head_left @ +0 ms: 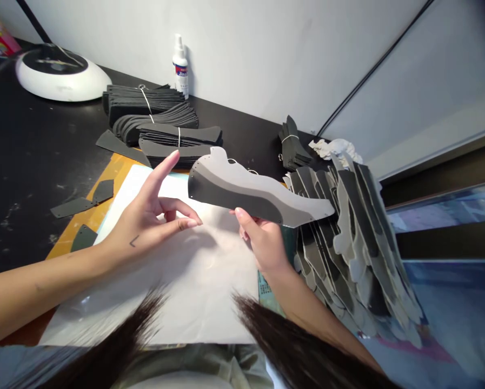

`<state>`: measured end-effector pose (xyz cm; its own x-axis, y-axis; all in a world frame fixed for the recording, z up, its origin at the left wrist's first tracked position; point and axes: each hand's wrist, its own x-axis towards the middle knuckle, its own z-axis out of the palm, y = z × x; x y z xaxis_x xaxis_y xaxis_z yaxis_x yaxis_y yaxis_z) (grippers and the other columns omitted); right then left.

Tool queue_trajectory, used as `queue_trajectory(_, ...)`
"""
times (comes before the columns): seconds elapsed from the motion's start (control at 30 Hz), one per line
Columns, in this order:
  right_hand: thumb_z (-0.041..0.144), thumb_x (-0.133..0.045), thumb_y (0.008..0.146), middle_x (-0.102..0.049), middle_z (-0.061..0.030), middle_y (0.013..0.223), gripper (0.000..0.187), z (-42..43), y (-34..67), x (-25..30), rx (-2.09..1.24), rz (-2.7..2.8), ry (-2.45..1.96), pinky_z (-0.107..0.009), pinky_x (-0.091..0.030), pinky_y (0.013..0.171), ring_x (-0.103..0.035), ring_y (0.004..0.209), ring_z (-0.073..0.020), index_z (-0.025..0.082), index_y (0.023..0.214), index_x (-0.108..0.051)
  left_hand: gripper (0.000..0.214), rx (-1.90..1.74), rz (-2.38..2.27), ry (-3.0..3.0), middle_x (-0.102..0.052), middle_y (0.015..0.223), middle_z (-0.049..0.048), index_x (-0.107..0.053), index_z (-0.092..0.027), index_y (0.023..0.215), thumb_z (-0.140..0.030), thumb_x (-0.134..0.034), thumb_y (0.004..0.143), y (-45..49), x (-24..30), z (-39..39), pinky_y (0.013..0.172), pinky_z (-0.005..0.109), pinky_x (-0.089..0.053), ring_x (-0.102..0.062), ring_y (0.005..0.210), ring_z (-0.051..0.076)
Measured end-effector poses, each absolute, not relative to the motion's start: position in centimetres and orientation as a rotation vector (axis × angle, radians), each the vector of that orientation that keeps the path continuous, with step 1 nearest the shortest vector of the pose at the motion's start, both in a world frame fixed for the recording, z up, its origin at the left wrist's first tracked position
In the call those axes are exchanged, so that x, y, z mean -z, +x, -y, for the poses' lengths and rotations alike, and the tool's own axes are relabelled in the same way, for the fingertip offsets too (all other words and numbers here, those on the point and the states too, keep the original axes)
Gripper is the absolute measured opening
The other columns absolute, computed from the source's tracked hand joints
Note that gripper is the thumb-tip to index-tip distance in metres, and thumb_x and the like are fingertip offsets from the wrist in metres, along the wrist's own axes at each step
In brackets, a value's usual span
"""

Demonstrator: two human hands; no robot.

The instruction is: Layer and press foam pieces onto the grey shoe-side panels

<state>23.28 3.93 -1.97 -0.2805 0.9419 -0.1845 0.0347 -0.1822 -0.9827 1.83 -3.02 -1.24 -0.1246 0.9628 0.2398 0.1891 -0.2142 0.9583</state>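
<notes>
My right hand (pixel 262 240) is closed on a wavy grey cut piece (pixel 254 192) with light and dark bands, holding it by its lower edge above a white sheet (pixel 193 281). My left hand (pixel 153 219) hovers just left of the piece, fingers spread apart and holding nothing, its forefinger pointing up toward the piece's left end. A large fanned pile of similar grey pieces (pixel 356 243) lies to the right of my right hand.
Bundles of dark cut pieces (pixel 161 121) tied with string sit at the back of the black table, with a smaller bundle (pixel 293 143) further right. A white spray bottle (pixel 180 65) stands by the wall. A round white device (pixel 59 75) is at back left. Loose dark scraps (pixel 82 202) lie left.
</notes>
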Motion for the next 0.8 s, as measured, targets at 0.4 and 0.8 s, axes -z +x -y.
queue_trajectory(0.4, 0.062, -0.077, 0.074, -0.07, -0.0042, 0.075, 0.041, -4.1, 23.2, 2.3, -1.635, 1.341, -1.157, -0.029, -0.043, 0.055, -0.053, 0.062, -0.0146, 0.022, 0.082, -0.075, 0.019, -1.503, -1.34, 1.097, -0.067, 0.069, -0.0018, -0.061, -0.019, 0.095, -0.033, -0.073, 0.095, 1.1, 1.4, 2.0, 0.054, 0.02, -0.045, -0.055, 0.058, 0.01)
queue_trajectory(0.8, 0.061, -0.075, 0.083, -0.079, -0.0081, 0.109, 0.042, -2.7, 23.6, 1.6, -1.698, 1.534, -1.154, -0.041, -0.057, 0.097, -0.072, 0.108, -0.0293, 0.024, 0.1, -0.082, 0.037, -1.08, -1.563, 1.237, -0.073, 0.071, 0.0044, -0.077, -0.016, 0.072, -0.052, -0.083, 0.078, 1.3, 1.3, 2.8, 0.056, 0.022, -0.045, -0.06, 0.065, 0.016)
